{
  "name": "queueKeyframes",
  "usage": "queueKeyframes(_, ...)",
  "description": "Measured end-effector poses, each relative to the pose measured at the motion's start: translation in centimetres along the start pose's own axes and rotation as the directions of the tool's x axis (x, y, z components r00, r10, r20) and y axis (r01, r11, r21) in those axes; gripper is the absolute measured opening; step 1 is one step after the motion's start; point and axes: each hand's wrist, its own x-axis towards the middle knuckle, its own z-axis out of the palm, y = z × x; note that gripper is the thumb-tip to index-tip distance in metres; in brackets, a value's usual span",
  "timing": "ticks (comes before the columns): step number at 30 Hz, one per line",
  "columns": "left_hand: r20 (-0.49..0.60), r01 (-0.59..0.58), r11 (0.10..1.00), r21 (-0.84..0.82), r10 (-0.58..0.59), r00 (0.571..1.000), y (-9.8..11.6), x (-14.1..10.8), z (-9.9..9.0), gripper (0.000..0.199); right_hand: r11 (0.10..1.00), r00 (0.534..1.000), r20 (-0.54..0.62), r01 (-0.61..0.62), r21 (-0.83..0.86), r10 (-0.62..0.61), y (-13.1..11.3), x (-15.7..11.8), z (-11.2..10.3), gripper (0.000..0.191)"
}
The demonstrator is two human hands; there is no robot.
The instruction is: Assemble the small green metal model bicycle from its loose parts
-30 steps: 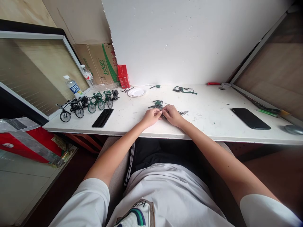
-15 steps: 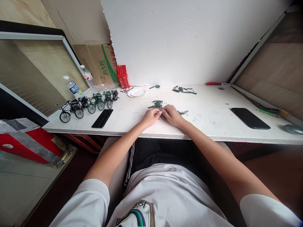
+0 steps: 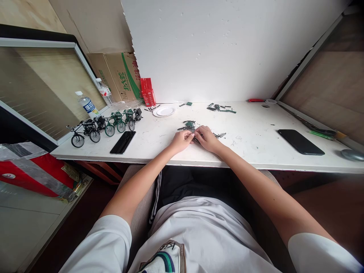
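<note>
My left hand (image 3: 182, 140) and my right hand (image 3: 206, 138) meet fingertip to fingertip over the white table. Both are closed, with their fingers pinched around a small dark piece that they mostly hide; its kind cannot be made out. Just beyond my fingers lie a small green part (image 3: 189, 124) and dark model bicycle parts (image 3: 184, 128). More grey and black pieces (image 3: 220, 135) lie beside my right hand. Finished-looking miniature bicycles, black ones (image 3: 82, 133) and green ones (image 3: 115, 123), stand in a row at the left.
A phone (image 3: 123, 142) lies left of my hands and a black phone (image 3: 300, 142) at the right. Further back are white paper plates (image 3: 165, 111), a red box (image 3: 148, 93), a pile of dark parts (image 3: 220, 108), bottles (image 3: 87, 104) and a red tool (image 3: 256, 100).
</note>
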Motion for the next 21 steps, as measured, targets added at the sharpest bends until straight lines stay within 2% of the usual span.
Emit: queueKeyframes(21, 0.001, -0.009, 1.000, -0.001, 0.009, 1.000, -0.07, 0.04, 0.01, 0.036, 1.000, 1.000, 0.002, 0.002, -0.004, -0.002, 0.34, -0.06, 0.12, 0.036)
